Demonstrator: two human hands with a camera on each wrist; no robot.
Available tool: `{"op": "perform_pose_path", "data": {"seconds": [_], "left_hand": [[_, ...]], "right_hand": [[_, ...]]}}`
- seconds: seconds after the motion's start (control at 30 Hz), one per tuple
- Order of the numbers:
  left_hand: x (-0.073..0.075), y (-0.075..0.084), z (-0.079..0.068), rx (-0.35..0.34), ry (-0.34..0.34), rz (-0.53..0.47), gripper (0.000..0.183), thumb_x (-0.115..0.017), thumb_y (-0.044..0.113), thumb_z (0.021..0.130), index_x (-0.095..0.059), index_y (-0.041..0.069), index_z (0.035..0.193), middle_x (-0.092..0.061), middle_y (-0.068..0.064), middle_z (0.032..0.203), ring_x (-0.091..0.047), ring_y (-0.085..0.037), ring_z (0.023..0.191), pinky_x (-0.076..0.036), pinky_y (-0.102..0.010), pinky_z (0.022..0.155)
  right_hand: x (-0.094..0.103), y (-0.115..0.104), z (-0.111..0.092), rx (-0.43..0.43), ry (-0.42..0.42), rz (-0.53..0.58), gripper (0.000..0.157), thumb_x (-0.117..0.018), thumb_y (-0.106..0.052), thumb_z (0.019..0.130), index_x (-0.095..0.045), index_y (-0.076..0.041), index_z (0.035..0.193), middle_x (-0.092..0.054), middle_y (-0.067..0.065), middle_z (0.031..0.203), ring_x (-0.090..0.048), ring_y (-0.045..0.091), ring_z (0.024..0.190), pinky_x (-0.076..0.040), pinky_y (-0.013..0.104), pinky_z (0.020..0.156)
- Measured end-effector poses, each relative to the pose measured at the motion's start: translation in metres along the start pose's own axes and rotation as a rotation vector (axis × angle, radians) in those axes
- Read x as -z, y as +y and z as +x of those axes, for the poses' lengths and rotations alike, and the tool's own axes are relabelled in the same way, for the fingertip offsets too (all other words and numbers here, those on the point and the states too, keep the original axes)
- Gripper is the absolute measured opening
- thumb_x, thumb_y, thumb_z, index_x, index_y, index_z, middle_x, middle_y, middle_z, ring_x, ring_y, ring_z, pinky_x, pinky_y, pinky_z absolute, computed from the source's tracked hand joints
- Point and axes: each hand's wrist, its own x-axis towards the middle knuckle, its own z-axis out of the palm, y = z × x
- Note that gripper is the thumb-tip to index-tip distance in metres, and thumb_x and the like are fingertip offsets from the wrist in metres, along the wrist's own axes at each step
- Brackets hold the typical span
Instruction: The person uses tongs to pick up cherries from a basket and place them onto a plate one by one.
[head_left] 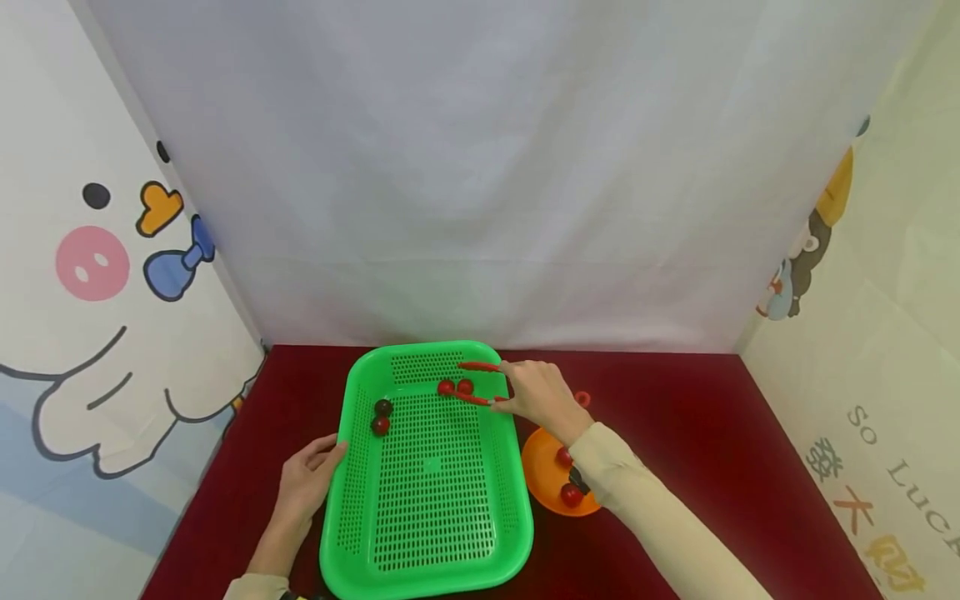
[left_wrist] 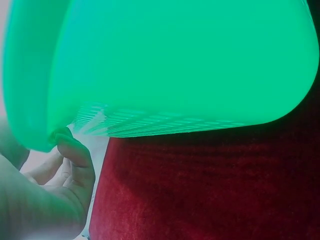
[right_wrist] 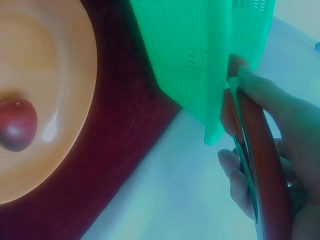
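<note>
My left hand (head_left: 309, 477) grips the left rim of a green perforated plastic basket (head_left: 431, 517), its fingers bent under the rim in the left wrist view. With my right hand (head_left: 542, 396) I hold red tongs (head_left: 480, 366) over the basket's far right corner. The tongs' two arms are spread apart. Their lower tip overlaps a small round red fruit (head_left: 446, 388) in the head view, and another red fruit (head_left: 466, 387) lies right beside it. Toward the basket's left side are a dark round fruit (head_left: 383, 407) and a dark red one (head_left: 380, 426).
An orange plate (head_left: 542, 475) stands right of the basket under my right forearm. On it are red fruits (head_left: 572, 496) and a dark one (head_left: 577, 478), partly covered by the sleeve. A dark red cloth (head_left: 675, 433) covers the table, with white curtains behind and beside it.
</note>
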Motion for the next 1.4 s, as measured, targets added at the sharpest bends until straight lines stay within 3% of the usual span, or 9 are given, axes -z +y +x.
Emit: {"op": "perform_pose_path", "data": {"seconds": [0.13, 0.27, 0.4, 0.6, 0.77, 0.97, 1.07, 1.2, 1.4], "left_hand": [[0.000, 0.000, 0.000, -0.003, 0.003, -0.009, 0.054, -0.058, 0.036, 0.107, -0.053, 0.000, 0.146, -0.066, -0.022, 0.126, -0.065, -0.014, 0.098, -0.052, -0.029, 0.079], [0.001, 0.000, -0.001, 0.000, 0.001, -0.010, 0.053, -0.058, 0.035, 0.107, -0.053, 0.000, 0.147, -0.066, -0.022, 0.126, -0.064, -0.012, 0.097, -0.051, -0.028, 0.079], [0.001, -0.001, -0.002, 0.002, -0.005, -0.003, 0.053, -0.057, 0.036, 0.108, -0.052, 0.001, 0.148, -0.065, -0.022, 0.128, -0.064, -0.017, 0.103, -0.051, -0.032, 0.083], [0.001, -0.001, -0.001, -0.008, -0.005, 0.005, 0.056, -0.057, 0.038, 0.107, -0.051, 0.000, 0.148, -0.065, -0.023, 0.127, -0.060, -0.034, 0.116, -0.051, -0.040, 0.089], [0.001, -0.002, 0.000, -0.002, -0.002, 0.016, 0.056, -0.057, 0.038, 0.108, -0.051, 0.000, 0.148, -0.066, -0.021, 0.124, -0.060, -0.035, 0.117, -0.051, -0.040, 0.089], [0.002, -0.002, 0.000, -0.001, -0.004, 0.012, 0.057, -0.057, 0.039, 0.107, -0.050, 0.000, 0.149, -0.065, -0.023, 0.125, -0.058, -0.038, 0.120, -0.050, -0.049, 0.094], [0.001, -0.002, -0.001, 0.003, -0.001, 0.019, 0.058, -0.057, 0.040, 0.107, -0.050, 0.001, 0.149, -0.066, -0.022, 0.124, -0.059, -0.037, 0.118, -0.050, -0.049, 0.094], [0.001, -0.003, 0.000, 0.005, 0.003, 0.027, 0.056, -0.057, 0.040, 0.107, -0.052, 0.002, 0.148, -0.068, -0.019, 0.122, -0.063, -0.027, 0.109, -0.052, -0.039, 0.087], [0.002, -0.002, 0.001, 0.011, 0.001, 0.020, 0.057, -0.058, 0.041, 0.106, -0.052, 0.002, 0.148, -0.069, -0.017, 0.120, -0.064, -0.023, 0.105, -0.052, -0.038, 0.086]], "right_hand": [[-0.003, -0.003, 0.005, 0.000, -0.024, -0.025, 0.050, -0.094, -0.043, 0.073, -0.074, -0.006, 0.098, -0.046, -0.004, 0.056, -0.039, 0.010, 0.048, -0.025, 0.022, 0.043], [-0.006, -0.007, 0.010, -0.006, -0.061, -0.061, 0.047, -0.093, -0.044, 0.074, -0.073, -0.008, 0.098, -0.045, -0.002, 0.055, -0.033, 0.009, 0.048, -0.022, 0.023, 0.044], [-0.007, -0.013, 0.014, -0.016, -0.107, -0.100, 0.047, -0.093, -0.045, 0.075, -0.074, -0.008, 0.098, -0.046, 0.000, 0.058, -0.034, 0.011, 0.050, -0.026, 0.024, 0.045], [-0.009, -0.020, 0.019, -0.029, -0.120, -0.152, 0.043, -0.094, -0.045, 0.073, -0.070, -0.011, 0.086, -0.040, -0.003, 0.055, -0.032, 0.011, 0.048, -0.026, 0.025, 0.045], [-0.012, -0.025, 0.023, -0.009, -0.140, -0.217, 0.040, -0.094, -0.044, 0.074, -0.068, -0.014, 0.079, -0.041, -0.004, 0.056, -0.030, 0.010, 0.047, -0.029, 0.023, 0.044], [-0.014, -0.032, 0.028, -0.004, -0.171, -0.288, 0.036, -0.092, -0.044, 0.075, -0.070, -0.015, 0.079, -0.051, -0.003, 0.058, -0.036, 0.011, 0.048, -0.041, 0.024, 0.047], [-0.015, -0.034, 0.030, 0.005, -0.162, -0.319, 0.035, -0.093, -0.043, 0.074, -0.071, -0.015, 0.078, -0.055, -0.002, 0.059, -0.044, 0.013, 0.050, -0.047, 0.027, 0.049], [-0.015, -0.035, 0.031, 0.004, -0.156, -0.347, 0.037, -0.094, -0.044, 0.073, -0.070, -0.016, 0.073, -0.054, -0.002, 0.057, -0.052, 0.014, 0.051, -0.049, 0.028, 0.049], [-0.016, -0.035, 0.032, -0.006, -0.172, -0.345, 0.034, -0.092, -0.043, 0.075, -0.072, -0.016, 0.076, -0.051, -0.002, 0.055, -0.048, 0.013, 0.050, -0.048, 0.026, 0.049]]}}
